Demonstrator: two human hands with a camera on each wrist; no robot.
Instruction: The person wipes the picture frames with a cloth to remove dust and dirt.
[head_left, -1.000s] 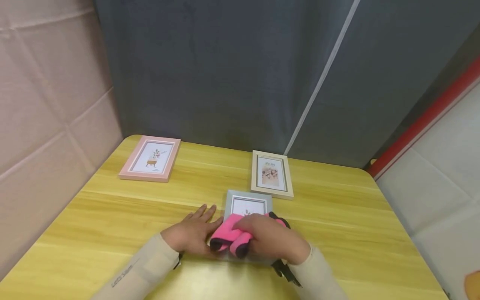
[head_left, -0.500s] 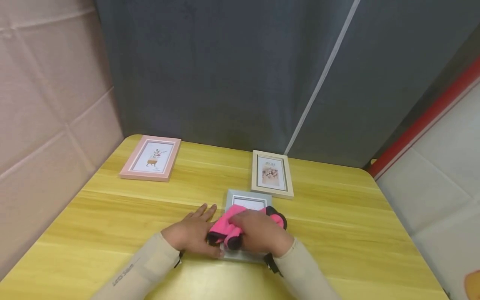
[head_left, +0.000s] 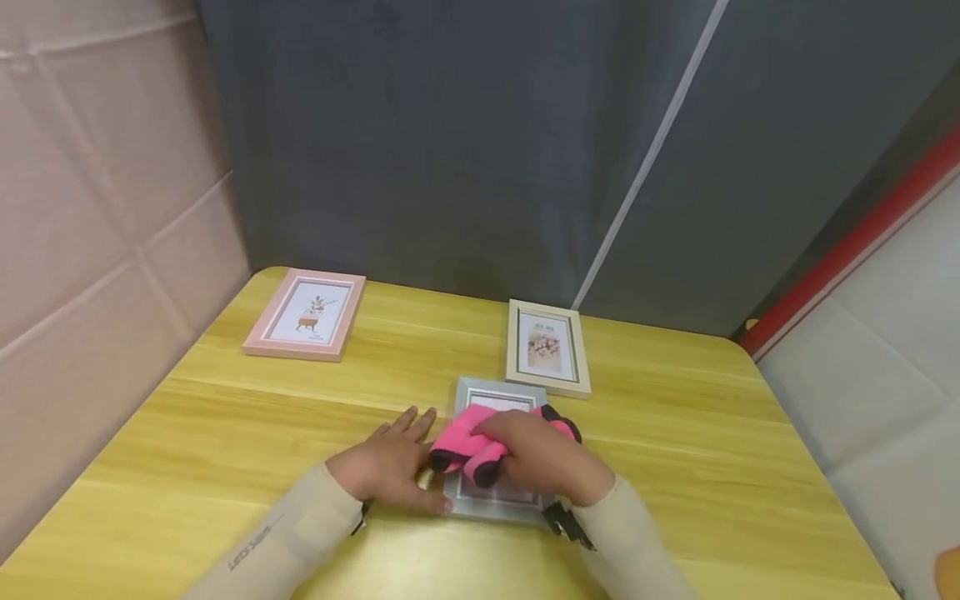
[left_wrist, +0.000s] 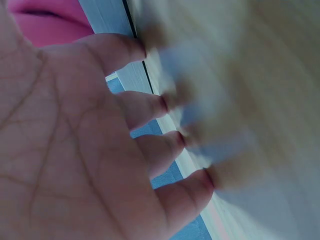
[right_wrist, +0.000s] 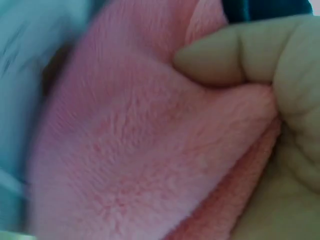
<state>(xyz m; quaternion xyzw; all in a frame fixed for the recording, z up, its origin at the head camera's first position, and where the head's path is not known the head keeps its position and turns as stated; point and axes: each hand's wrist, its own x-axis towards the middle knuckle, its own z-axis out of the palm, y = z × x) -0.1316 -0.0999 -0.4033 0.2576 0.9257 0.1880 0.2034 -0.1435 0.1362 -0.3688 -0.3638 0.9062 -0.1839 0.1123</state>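
Observation:
A grey-blue picture frame lies flat on the table in front of the person, partly covered by a cloth. My right hand grips a bunched pink cloth with black edging and holds it on the frame's glass. In the right wrist view the thumb presses into the fluffy pink cloth. At the frame's left side rests my left hand, its fingers spread on the table and its thumb by the frame's lower left edge. The left wrist view shows the palm and fingertips of the left hand against the wooden surface.
A pink picture frame lies at the back left of the yellow wooden table. A cream picture frame lies behind the grey-blue one, close to its upper right corner. A dark grey partition stands along the table's back edge.
The right hand and cloth shift a little left and up over the glass, then back right, uncovering the frame's lower part. The left hand stays almost in place.

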